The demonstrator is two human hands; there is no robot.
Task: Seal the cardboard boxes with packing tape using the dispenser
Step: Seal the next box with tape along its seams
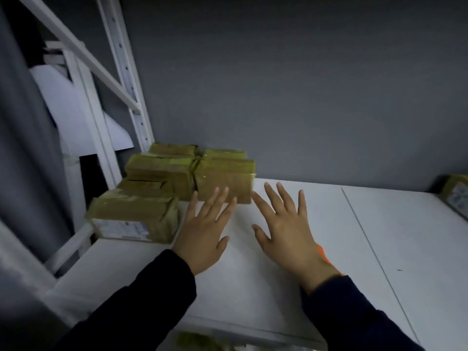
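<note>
our left hand (202,231) spread flat, holding nothing | our right hand (286,231) the same | we see the taped cardboard boxes (222,177) stacked far left on the white shelf (379,249), near our fingertips

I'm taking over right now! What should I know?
Left hand: grip open, empty, fingertips by the taped boxes.
Right hand: grip open, empty, above the white shelf.
Done: the pile at back left looks taped; one labelled box sits in front.
To do: check the far-right box, too blurred to judge. Dispenser not clearly seen; something orange peeks from under the right wrist.
</note>
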